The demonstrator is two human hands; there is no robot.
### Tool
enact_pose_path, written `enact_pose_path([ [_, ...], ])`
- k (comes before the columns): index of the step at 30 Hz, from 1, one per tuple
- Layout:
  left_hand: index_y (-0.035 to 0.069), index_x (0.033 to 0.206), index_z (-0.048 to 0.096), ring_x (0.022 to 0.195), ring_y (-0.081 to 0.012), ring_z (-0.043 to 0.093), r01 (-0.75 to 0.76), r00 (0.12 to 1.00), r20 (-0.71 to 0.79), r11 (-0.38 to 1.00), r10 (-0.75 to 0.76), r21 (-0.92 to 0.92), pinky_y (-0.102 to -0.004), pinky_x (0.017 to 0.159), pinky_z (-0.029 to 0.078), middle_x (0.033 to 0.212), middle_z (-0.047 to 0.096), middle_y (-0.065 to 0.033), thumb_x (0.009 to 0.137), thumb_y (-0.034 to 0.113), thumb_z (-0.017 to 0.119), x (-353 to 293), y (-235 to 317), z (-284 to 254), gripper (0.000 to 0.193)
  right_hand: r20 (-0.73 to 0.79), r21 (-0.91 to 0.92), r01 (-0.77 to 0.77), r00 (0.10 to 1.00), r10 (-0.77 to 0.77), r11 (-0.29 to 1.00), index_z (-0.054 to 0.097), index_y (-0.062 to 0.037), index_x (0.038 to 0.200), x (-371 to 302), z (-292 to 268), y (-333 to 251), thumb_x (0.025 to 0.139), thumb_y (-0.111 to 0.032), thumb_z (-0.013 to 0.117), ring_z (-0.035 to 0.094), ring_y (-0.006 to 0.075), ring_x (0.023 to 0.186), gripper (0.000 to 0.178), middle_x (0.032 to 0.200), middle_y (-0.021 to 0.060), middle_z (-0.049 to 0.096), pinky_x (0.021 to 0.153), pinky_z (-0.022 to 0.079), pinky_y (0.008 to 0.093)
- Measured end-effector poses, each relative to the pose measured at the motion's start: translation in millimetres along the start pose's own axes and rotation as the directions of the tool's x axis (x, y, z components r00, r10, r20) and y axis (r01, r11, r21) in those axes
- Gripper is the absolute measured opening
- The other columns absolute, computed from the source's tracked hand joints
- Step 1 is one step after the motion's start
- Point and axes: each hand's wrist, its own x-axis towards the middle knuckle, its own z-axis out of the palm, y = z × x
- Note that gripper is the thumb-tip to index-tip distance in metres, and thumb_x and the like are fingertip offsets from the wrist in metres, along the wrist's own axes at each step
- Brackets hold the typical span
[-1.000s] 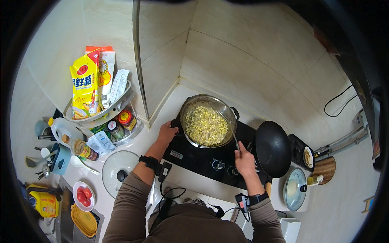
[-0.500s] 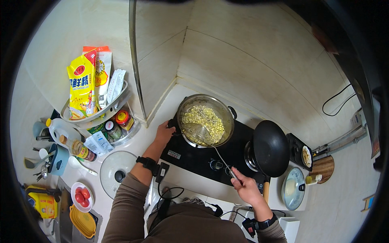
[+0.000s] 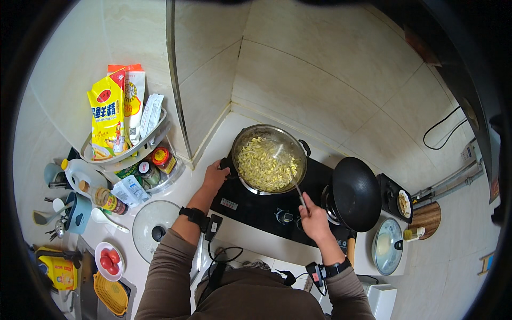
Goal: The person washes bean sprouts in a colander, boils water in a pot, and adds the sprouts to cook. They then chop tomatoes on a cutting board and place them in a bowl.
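A steel pot (image 3: 292, 140) on the left burner holds a heap of yellow soybean sprouts (image 3: 261, 165). My left hand (image 3: 215, 177) is closed around the pot's black side handle (image 3: 231, 165). From the right, my right hand (image 3: 314, 218) grips the long metal handle of a skimmer (image 3: 299, 192), which slants down into the pot. The skimmer's mesh head is mostly lost among the sprouts. Just right of my right hand sits a black wok (image 3: 356, 194) with a wooden handle, on the other burner.
Left on the counter lie a glass lid (image 3: 152, 224), a white spoon (image 3: 106, 219) and a bowl of tomatoes (image 3: 110, 259). Seasoning bottles and packets crowd the corner rack (image 3: 128, 154). A glass-lidded dish (image 3: 386, 253) stands beyond the wok, near a black tray (image 3: 389, 186).
My right hand has moved slightly up, and the skimmer's head has gone from the pot's near side deeper into the sprouts. The left hand stays on the handle.
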Motion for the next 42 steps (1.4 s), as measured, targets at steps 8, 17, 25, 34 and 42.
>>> enact_pose_path([
  [8,0.003,0.105,0.058,0.057,-0.0089,0.053,0.007,1.000,-0.006,1.000,-0.007,-0.014,-0.0233,0.052,0.042,0.070,0.060,-0.0015,0.080,0.008,0.060,-0.6,-1.0,0.0,0.026,0.235,0.227,-0.176,0.964,0.121,0.958,0.050,-0.0105,0.125,-41.4,-15.2,-7.9,0.085,-0.017,0.057,0.065,0.0297,0.072,0.041,0.083,0.0239,0.062,0.065,0.049,0.0324],
  [17,0.012,0.114,0.057,0.058,-0.0069,0.049,0.024,1.000,0.017,0.999,-0.025,0.025,-0.0213,0.053,0.040,0.073,0.059,0.0018,0.084,0.011,0.058,0.4,-0.4,0.2,0.029,-0.121,-0.108,0.013,0.992,-0.026,0.994,0.046,-0.0024,0.126,-7.6,-9.6,14.1,0.084,-0.012,0.054,0.060,0.0357,0.064,0.043,0.073,0.0246,0.060,0.059,0.050,0.0400],
  [25,0.009,0.109,0.057,0.056,-0.0077,0.050,-0.002,1.000,0.017,1.000,0.001,0.017,-0.0223,0.051,0.040,0.073,0.059,0.0007,0.083,0.010,0.059,1.9,-3.1,-0.9,0.026,0.091,0.161,-0.169,0.984,0.156,0.972,0.043,-0.0026,0.128,-35.2,7.0,-2.4,0.087,-0.013,0.050,0.062,0.0352,0.075,0.043,0.083,0.0224,0.062,0.068,0.049,0.0342],
  [34,0.014,0.121,0.053,0.053,-0.0061,0.051,0.081,0.997,0.004,0.995,-0.081,0.066,-0.0210,0.047,0.041,0.076,0.062,-0.0008,0.085,0.018,0.059,9.5,-10.7,-5.9,0.036,0.057,-0.113,0.020,0.998,-0.013,0.993,0.031,-0.0177,0.136,-32.9,36.3,14.1,0.086,-0.022,0.051,0.059,0.0360,0.071,0.053,0.094,0.0185,0.055,0.062,0.049,0.0453],
  [42,0.003,0.132,0.038,0.060,-0.0062,0.050,0.113,0.991,-0.070,0.994,-0.113,-0.006,-0.0199,0.050,0.042,0.077,0.058,0.0016,0.083,0.025,0.062,-6.0,-10.3,-2.7,0.059,0.060,0.134,-0.011,0.998,0.003,0.991,0.035,-0.0041,0.132,-68.0,8.5,38.1,0.087,-0.031,0.052,0.058,0.0394,0.090,0.055,0.102,0.0255,0.057,0.078,0.047,0.0434],
])
